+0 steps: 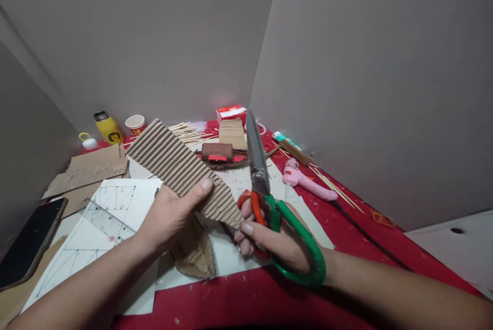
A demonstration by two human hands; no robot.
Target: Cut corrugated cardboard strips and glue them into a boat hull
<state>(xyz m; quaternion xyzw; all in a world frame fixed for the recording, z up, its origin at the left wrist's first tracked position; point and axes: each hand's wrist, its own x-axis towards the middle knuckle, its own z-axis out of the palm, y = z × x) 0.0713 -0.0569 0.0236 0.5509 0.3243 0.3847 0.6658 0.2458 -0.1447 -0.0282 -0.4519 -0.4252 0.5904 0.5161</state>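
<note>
A red-covered table (215,304) spreads across the lower frame. Slanting through the centre I see a corrugated cardboard strip (169,158), pinched by the left hand (173,212), thumb on top. Just right of it, green-and-orange scissors (257,158) point upward, gripped in the right hand (285,243), whose fingertips meet the strip's lower end. Right of centre lies a pink glue gun (310,185); at left, a yellow bottle (108,130) beside a paper cup (135,123).

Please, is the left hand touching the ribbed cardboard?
Touching. The head view plainly shows the left hand holding the ribbed cardboard, with its thumb on top.
</note>
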